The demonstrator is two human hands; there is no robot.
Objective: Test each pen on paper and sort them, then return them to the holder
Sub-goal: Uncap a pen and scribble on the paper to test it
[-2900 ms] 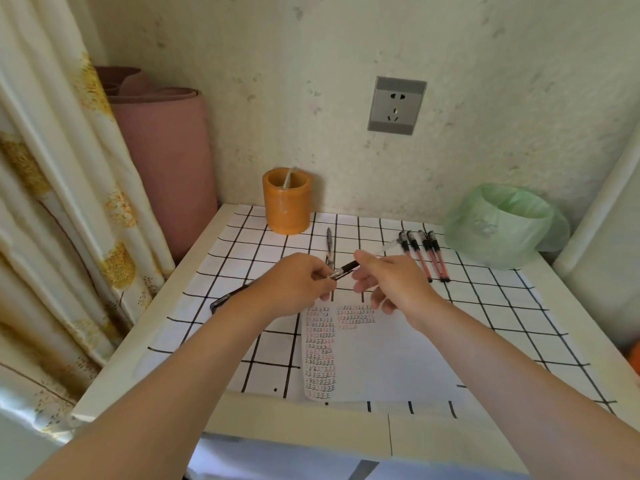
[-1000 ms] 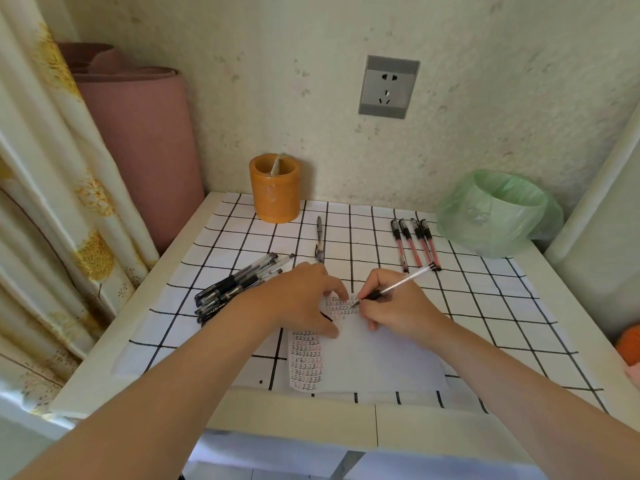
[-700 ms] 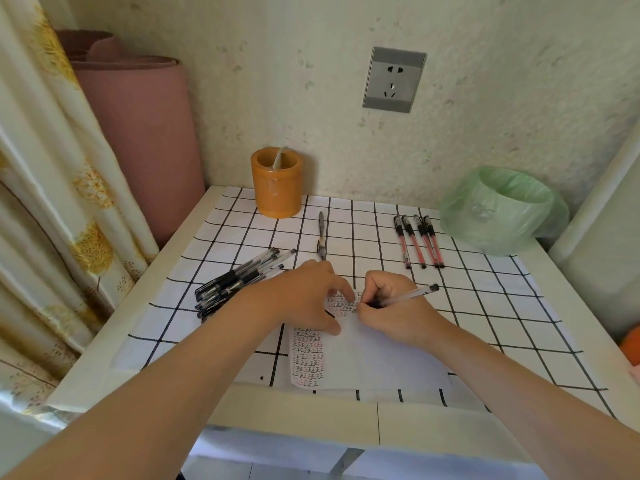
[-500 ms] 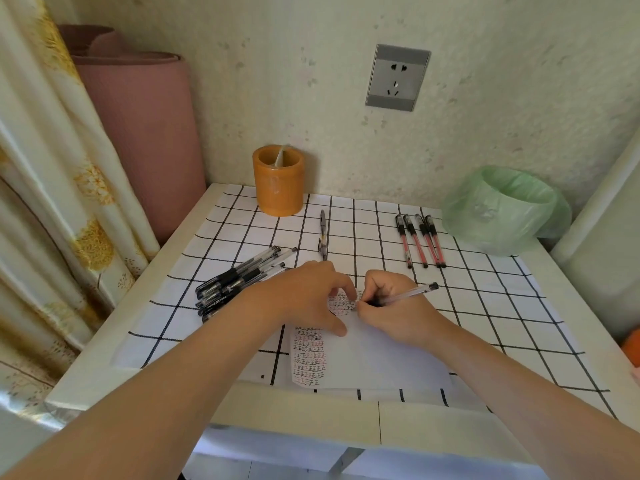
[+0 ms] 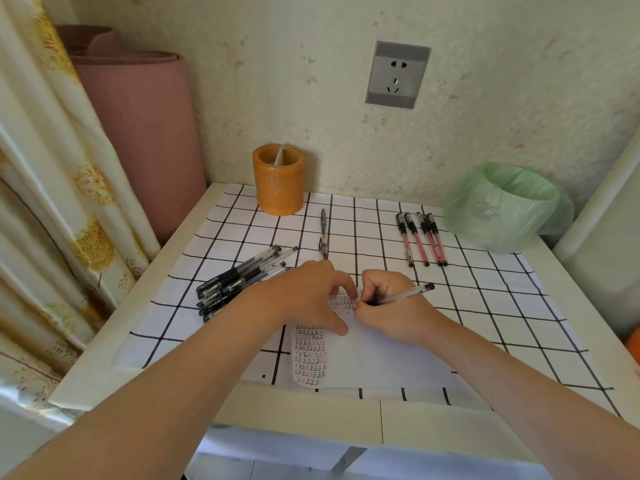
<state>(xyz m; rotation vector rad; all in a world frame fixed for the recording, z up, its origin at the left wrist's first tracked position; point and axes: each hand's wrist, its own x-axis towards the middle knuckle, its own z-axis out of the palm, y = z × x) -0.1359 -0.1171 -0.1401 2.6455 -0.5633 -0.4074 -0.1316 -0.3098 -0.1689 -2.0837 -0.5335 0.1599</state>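
Observation:
My right hand [image 5: 391,308] grips a clear pen [image 5: 407,295], its tip down on the white paper [image 5: 374,355] among rows of small written marks. My left hand [image 5: 304,296] lies on the paper with fingers spread, pinning it down. A pile of several black pens [image 5: 239,278] lies to the left of my left hand. Several red pens [image 5: 420,239] lie side by side at the back right. A single dark pen [image 5: 323,233] lies alone at the back middle. The orange holder [image 5: 278,180] stands by the wall with one thin item inside.
A bin lined with a green bag [image 5: 505,207] stands at the back right corner. A pink rolled mat [image 5: 138,123] and a curtain [image 5: 45,188] stand left of the table. The checked table cover [image 5: 491,306] ends near the front edge.
About three seconds ago both hands held the pen up in the air; now the right hand writes with it on the paper and the left hand presses the paper. The view has shifted slightly.

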